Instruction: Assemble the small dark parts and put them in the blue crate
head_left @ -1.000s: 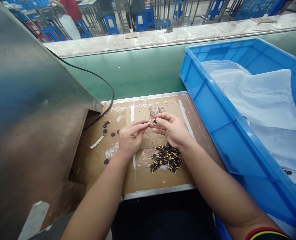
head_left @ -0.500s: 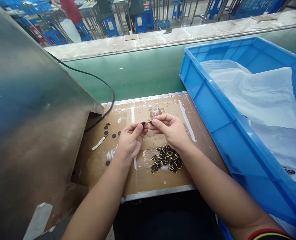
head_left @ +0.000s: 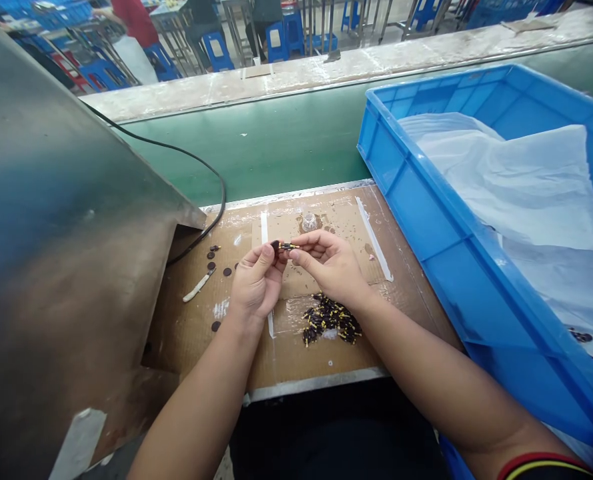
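Observation:
My left hand (head_left: 257,281) pinches a small dark round disc (head_left: 275,245) between thumb and fingertips. Against it, my right hand (head_left: 332,268) grips a small black-and-yellow piece (head_left: 289,247), its fingers closed on the right end. The disc and the piece appear to touch, though fingertips cover part of both. Below my right hand lies a pile of similar black-and-yellow pieces (head_left: 330,320) on the brown cardboard surface (head_left: 286,363). Several loose dark discs (head_left: 227,271) are scattered left of my left hand, beside a slim white-handled tool (head_left: 197,288).
A small clear container (head_left: 309,222) stands beyond my hands. To the right is a large blue crate (head_left: 416,193) with white sheets (head_left: 521,173). A metal housing (head_left: 76,220) and black cable (head_left: 211,170) border the left; a green belt (head_left: 286,143) runs behind.
Both hands have shifted slightly left. The black-and-yellow piece in my right hand now meets the disc, where a gap showed before. The whole view has also moved a little.

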Action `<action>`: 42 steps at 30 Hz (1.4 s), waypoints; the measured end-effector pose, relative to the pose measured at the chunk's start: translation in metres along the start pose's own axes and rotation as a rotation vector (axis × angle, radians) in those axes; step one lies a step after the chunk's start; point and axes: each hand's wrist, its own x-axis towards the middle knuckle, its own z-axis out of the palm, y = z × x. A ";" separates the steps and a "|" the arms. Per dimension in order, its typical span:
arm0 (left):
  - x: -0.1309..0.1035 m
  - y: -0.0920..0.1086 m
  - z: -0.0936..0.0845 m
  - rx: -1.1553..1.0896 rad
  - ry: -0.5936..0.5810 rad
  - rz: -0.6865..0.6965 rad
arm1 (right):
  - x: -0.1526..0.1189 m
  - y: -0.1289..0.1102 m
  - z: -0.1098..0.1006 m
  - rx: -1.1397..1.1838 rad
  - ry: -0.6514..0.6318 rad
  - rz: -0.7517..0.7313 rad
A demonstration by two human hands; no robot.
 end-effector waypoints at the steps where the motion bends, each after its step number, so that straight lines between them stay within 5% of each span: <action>1: 0.000 0.001 0.000 0.005 0.009 0.008 | -0.001 0.001 0.001 0.002 -0.007 -0.007; 14: -0.004 0.004 0.005 -0.084 0.020 -0.011 | -0.006 0.008 0.001 -0.237 0.059 -0.157; 32: -0.003 0.004 0.003 -0.009 0.002 0.019 | -0.006 0.009 0.001 -0.354 0.092 -0.178; 42: -0.005 0.003 0.004 0.012 -0.023 0.039 | -0.004 0.012 -0.007 -0.396 0.027 -0.274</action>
